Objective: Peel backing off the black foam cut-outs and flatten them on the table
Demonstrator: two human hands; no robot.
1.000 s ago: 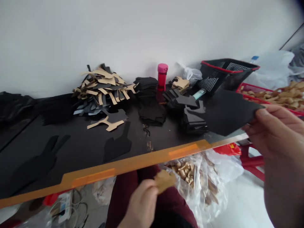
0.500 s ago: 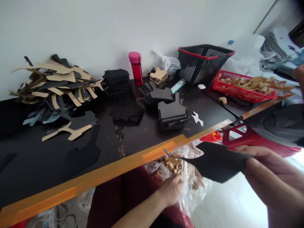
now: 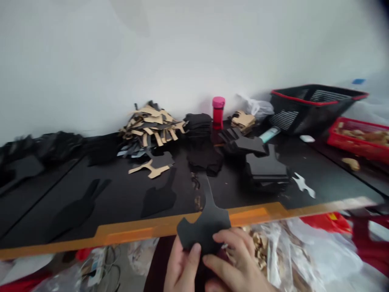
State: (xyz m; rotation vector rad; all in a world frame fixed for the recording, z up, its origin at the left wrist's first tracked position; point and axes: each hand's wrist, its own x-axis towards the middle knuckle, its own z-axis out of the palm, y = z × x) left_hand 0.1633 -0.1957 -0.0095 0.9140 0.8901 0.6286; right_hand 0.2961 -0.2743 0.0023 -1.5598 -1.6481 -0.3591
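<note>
A dark grey flat cut-out piece (image 3: 206, 225) with a long narrow tail is held up at the table's front edge, its tail pointing away from me. My left hand (image 3: 182, 265) pinches its lower left edge, thumb on top. On the lower right edge, the fingers of my right hand (image 3: 238, 261) grip the same piece. Past the tail lies a low stack of black pieces (image 3: 205, 158). To the right is a stack of grey pieces (image 3: 267, 168), with a small white cut-out (image 3: 304, 185) beside it.
A heap of tan and grey offcuts (image 3: 152, 125) lies against the wall. Farther right stand a pink bottle (image 3: 218, 113), a black basket (image 3: 316, 109) and a red tray (image 3: 358, 140). Orange tape (image 3: 127, 236) runs along the table edge. Below it hangs a plastic bag (image 3: 276, 255) with tan scraps.
My right hand has brought the grey piece in from the right. My left hand has left the scrap bag and taken hold of the piece too. The view has swung left.
</note>
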